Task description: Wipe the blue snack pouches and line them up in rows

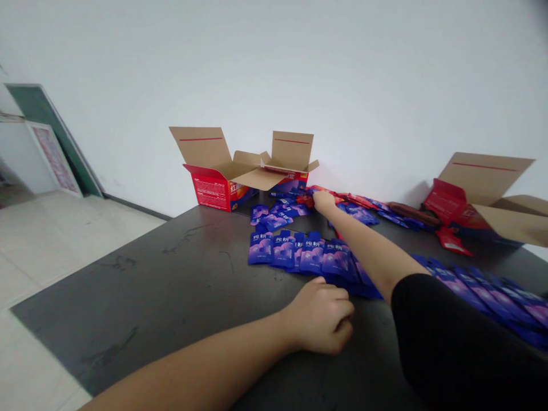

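My left hand rests on the dark table as a closed fist, with no item showing in it. Just beyond it lies a row of overlapping blue-purple pouches with white lettering and spouts. My right hand reaches far across to the mixed pile by the wall, touching or just over red pouches and blue ones. Its fingertips are hidden among them, so I cannot tell whether it grips one. Left of that hand, a loose cluster of blue pouches lies in front of the boxes.
Two open red cartons, one at the left and one behind it, stand near the wall with flaps up. Another open carton stands at the right. More blue pouches lie in a row under my right arm. The table's left edge borders a tiled floor.
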